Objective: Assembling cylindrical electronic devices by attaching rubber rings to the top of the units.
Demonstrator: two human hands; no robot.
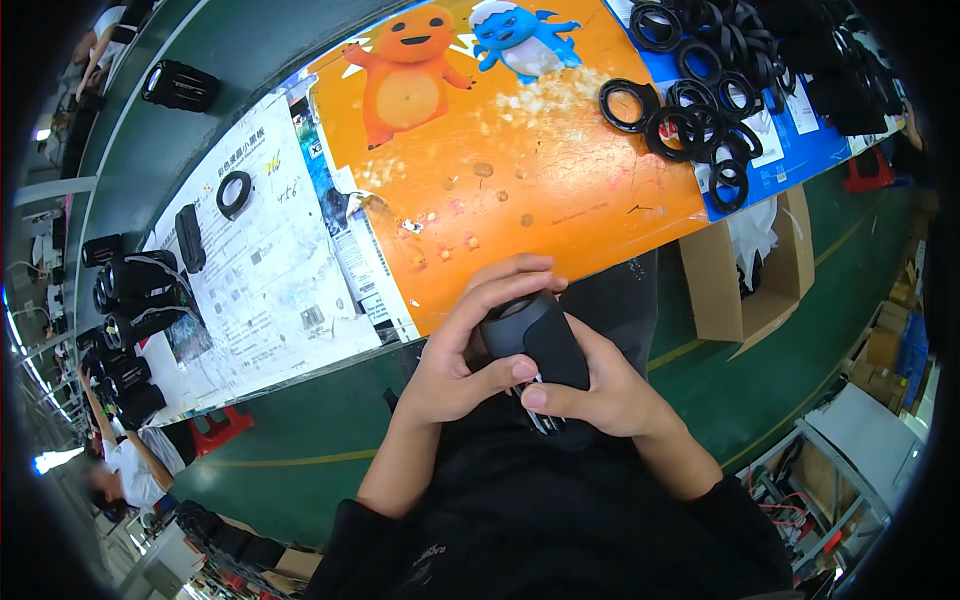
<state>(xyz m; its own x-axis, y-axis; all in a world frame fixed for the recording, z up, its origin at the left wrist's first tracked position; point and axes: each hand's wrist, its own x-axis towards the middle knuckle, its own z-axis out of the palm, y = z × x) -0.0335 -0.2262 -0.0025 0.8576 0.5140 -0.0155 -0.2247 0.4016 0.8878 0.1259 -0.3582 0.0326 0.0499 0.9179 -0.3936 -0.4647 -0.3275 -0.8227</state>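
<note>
A black, rounded speaker housing (552, 346) is held between both hands, just off the table's near edge and close to my body. My left hand (462, 345) wraps its left side, with fingers curled over the top and the thumb pressed on the near face. My right hand (612, 392) grips it from the right, its thumb close to the left thumb; its other fingers are hidden behind the housing. Thin pale strands or wires (541, 418) show below the thumbs, too small to make out clearly.
Black rings (676, 133) lie piled at the table's right. One ring (234, 194) and a black bar-shaped part (189, 238) rest on printed sheets at left, near several black speaker parts (140, 285). A dark cylinder (181, 86) stands farther off. An open cardboard box (712, 290) sits below the table.
</note>
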